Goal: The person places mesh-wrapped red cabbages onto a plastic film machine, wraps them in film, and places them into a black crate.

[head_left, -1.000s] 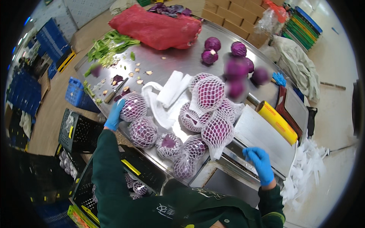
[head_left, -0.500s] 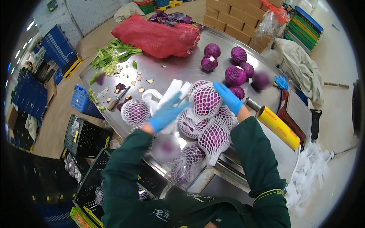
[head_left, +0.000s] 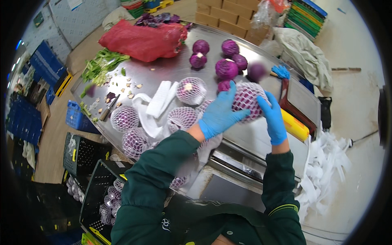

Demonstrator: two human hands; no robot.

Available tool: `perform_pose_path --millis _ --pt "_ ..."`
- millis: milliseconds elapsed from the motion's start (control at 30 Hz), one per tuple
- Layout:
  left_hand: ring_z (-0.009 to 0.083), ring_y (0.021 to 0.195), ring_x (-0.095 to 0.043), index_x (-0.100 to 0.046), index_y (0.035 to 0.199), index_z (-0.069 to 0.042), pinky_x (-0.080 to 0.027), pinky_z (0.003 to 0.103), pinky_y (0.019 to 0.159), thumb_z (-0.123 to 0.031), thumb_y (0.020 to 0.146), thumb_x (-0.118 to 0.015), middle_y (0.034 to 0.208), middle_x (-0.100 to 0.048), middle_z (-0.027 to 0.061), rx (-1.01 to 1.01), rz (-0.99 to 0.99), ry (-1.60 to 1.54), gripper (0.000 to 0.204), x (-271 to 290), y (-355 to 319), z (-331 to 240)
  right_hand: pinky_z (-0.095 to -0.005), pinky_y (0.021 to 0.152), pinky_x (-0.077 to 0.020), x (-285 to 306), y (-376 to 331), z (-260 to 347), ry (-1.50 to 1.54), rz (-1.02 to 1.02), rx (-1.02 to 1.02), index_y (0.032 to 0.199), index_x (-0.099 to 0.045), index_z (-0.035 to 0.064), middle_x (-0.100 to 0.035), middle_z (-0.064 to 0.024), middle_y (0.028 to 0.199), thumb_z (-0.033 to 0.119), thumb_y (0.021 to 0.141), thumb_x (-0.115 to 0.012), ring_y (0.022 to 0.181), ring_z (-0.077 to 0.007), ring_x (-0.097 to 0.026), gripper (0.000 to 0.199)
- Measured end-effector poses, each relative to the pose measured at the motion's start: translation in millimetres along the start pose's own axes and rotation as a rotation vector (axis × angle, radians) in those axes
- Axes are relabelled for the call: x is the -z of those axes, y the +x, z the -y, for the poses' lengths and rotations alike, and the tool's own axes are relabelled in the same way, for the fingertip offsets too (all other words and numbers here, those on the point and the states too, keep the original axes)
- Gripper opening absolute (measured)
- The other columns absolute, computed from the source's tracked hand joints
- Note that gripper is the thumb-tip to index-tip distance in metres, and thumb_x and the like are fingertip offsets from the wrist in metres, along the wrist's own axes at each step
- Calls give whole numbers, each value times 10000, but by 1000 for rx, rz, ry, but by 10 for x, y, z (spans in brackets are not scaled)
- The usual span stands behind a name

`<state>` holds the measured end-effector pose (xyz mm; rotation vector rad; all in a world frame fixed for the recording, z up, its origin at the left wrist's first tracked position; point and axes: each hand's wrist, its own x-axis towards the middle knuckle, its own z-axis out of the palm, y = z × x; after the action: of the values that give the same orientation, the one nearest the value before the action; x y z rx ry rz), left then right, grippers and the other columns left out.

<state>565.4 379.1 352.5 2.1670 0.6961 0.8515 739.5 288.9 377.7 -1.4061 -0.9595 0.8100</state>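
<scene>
A purple cabbage in a white foam net [head_left: 248,100] is held up between my two blue-gloved hands, at the right of the netted pile. My left hand [head_left: 222,112] presses its left side with thumb and fingers spread around it. On its right side, my right hand [head_left: 272,120] curls its fingers against the net. More netted cabbages lie to the left, among them one with its pale stem end up [head_left: 191,90] and one at the table's left edge [head_left: 124,117]. My left forearm hides part of the pile.
Bare purple cabbages [head_left: 226,68] sit beyond my hands. White foam net sleeves [head_left: 159,99] and a knife [head_left: 109,108] lie left on the steel table [head_left: 163,69]. A red mesh sack [head_left: 143,40] lies behind; a yellow film roll [head_left: 295,125] is at right. Black crates [head_left: 92,153] stand lower left.
Both hands have moved right, and the netted cabbage is now lifted between them. My left hand crossed from the pile's left side to join the right. The whole view has shifted somewhat.
</scene>
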Motion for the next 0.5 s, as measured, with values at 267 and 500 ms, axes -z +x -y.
perform_pose_path --millis 267,500 --pt "353 1226 -478 -146 1452 59 -380 349 1030 -376 813 -686 1349 -431 289 155 541 -403 942 -1328 -299 -601 -331 999 -395 1308 -1248 -599 -458 -335 -173 1329 -440 -17 -534 -190 1259 399 894 -611 1149 -247 -528 625" --pt "373 1204 -486 -369 1348 54 -386 379 1015 -396 846 -650 1329 -444 277 -44 216 3 730 -1259 -832 -354 -342 768 -495 1605 -2016 -379 -695 -345 -171 1403 -385 26 -652 -144 971 408 890 -606 848 -230 -628 676"
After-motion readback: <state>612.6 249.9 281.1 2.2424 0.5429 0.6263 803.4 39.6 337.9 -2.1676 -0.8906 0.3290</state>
